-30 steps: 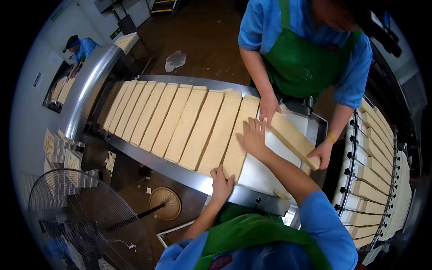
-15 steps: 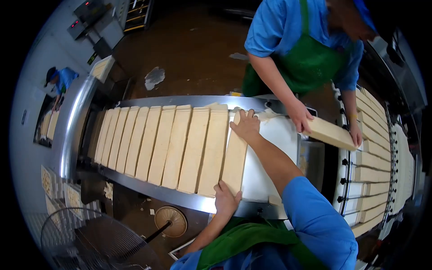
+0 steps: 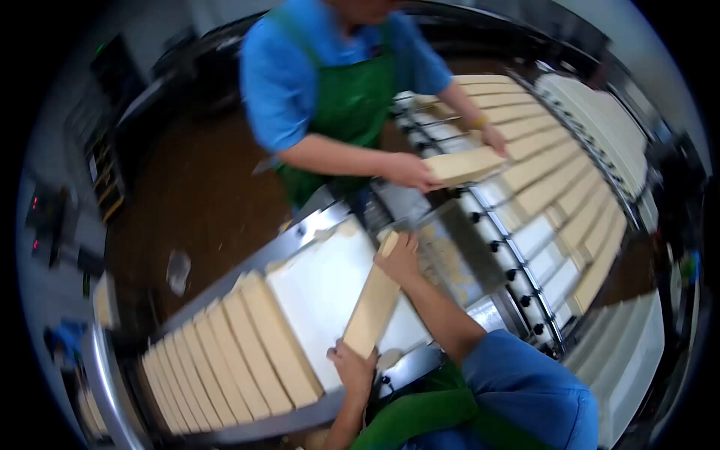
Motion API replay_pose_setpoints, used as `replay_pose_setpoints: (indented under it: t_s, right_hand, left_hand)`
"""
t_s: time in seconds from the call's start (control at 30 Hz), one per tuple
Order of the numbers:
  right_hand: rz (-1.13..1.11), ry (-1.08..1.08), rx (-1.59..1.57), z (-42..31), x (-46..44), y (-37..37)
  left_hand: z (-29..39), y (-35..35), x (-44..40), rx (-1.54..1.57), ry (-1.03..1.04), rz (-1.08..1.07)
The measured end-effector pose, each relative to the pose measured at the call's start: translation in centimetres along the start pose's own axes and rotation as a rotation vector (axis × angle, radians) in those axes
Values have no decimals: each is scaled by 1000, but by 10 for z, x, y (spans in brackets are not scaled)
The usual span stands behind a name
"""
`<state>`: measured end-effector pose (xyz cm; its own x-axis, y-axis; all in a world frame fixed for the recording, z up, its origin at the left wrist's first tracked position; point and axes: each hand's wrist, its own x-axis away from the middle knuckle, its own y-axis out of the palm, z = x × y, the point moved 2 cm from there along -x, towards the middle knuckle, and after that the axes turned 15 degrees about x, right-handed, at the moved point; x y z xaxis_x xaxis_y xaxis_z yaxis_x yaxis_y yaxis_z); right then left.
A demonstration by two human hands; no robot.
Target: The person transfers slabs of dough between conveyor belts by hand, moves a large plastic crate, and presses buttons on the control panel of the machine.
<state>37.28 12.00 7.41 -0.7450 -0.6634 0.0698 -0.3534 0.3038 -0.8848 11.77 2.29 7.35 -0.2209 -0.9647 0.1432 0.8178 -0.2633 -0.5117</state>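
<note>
Between my two hands is a long, cream-coloured stack of dough sheets (image 3: 370, 313), angled over the white surface (image 3: 322, 274) of the metal-edged conveyor. My left hand (image 3: 354, 367) grips its near end, fingers wrapped round the edge. At the far end my right hand (image 3: 400, 259) is closed on it. A row of similar dough stacks (image 3: 277, 341) lies side by side to the left, apart from the held one.
Across from me, a co-worker in a green apron (image 3: 349, 105) holds another dough stack (image 3: 465, 165) over the right-hand conveyor, where rows of stacks (image 3: 547, 157) lie. A metal tray (image 3: 457, 259) with dough scraps sits between the conveyors. White trays (image 3: 622, 367) stand at lower right.
My view has turned to the right. The stack in my hands, beside the row before, is now away from it and nearer the scrap tray. The co-worker's stack is now over the right-hand conveyor.
</note>
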Motion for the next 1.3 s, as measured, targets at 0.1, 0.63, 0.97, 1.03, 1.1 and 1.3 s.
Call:
replay_pose_setpoints:
  t_s: [0.1,0.63,0.97,1.03,1.1,1.3]
  right_hand:
    - [196,84,-149,63,12,-75]
    - [-98,659,406,443,49,-302]
    - [156,572,500,501,16,-287]
    - [320,512,557,505,13,-292]
    - [325,507,552,509,10,-291]
    - [520,463,634,504,15,-302]
  left_hand:
    - [34,30,-4,33,199,-46]
    - [221,198,115,156,791,-1021]
    - [238,245,125,159,788,-1046]
    - [242,256,130,128,783,-1037]
    - [244,266,130,130,738,-1051]
    - [253,283,134,100,677,-1083]
